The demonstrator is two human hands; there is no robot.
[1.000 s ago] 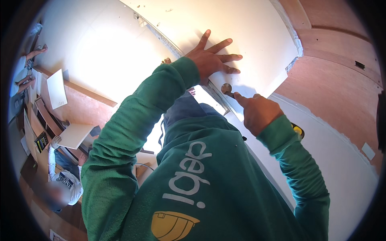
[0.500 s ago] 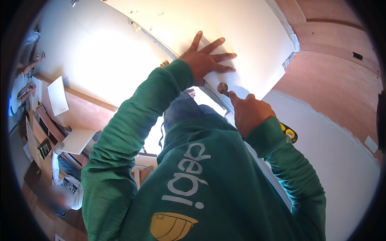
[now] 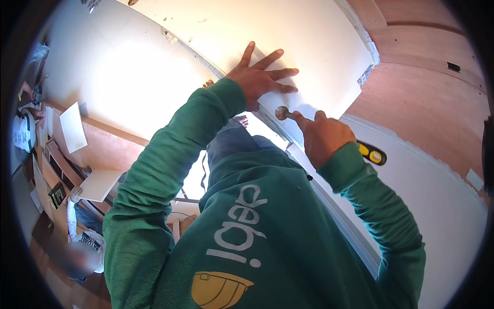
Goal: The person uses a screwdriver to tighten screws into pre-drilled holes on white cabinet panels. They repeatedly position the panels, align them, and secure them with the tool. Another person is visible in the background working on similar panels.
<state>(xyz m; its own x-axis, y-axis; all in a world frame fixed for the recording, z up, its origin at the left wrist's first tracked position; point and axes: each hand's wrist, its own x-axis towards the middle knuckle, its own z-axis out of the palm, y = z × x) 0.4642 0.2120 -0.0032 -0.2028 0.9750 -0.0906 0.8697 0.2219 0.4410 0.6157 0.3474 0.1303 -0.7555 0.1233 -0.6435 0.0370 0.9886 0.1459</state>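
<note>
My left hand (image 3: 261, 77) presses flat on a large white panel (image 3: 303, 36), fingers spread, near the panel's edge. Just below it is a round hole (image 3: 281, 113) cut in the panel. My right hand (image 3: 325, 136) is wrapped round a hand tool with a thin metal shaft and a black-and-yellow handle (image 3: 372, 153). The shaft points left, its tip at the hole's right rim. The handle's end sticks out behind my wrist; whether it is a screwdriver or a chisel I cannot tell.
Bare reddish-brown wood panels (image 3: 417, 82) lie at the upper right, beside a pale grey-white surface (image 3: 417, 190). At the lower left a co-worker in a white top (image 3: 91, 241) holds a pale board (image 3: 100, 184). Another person's partly hidden body (image 3: 23, 131) shows at the left rim.
My right hand has shifted slightly right with the tool, and its shaft has swung to lie flatter, its tip drawn toward the hole's right rim. My left hand stays spread on the panel.
</note>
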